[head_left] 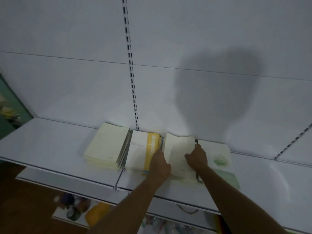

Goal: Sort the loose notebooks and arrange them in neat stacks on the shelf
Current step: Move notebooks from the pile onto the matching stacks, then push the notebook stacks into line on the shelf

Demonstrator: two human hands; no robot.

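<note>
cream notebook stack point(179, 156) on shelf point(50, 142), long axis 12-to-6, held between both hands. left hand point(159, 163) at its 9 o'clock edge, right hand point(197, 157) at 3 o'clock, fingers curled gripping the sides. yellow-striped notebook point(143, 149) touching at 9 o'clock.

Four groups of notebooks sit in a row on one white shelf point(50, 146): a cream stack point(105, 146), a white-and-yellow stack point(140, 149), a cream stack between the hands point(179, 156), and a green-marked stack point(217, 156). Two hands: left hand point(159, 164), right hand point(198, 157). One slotted upright point(132, 73) on the wall behind
</note>
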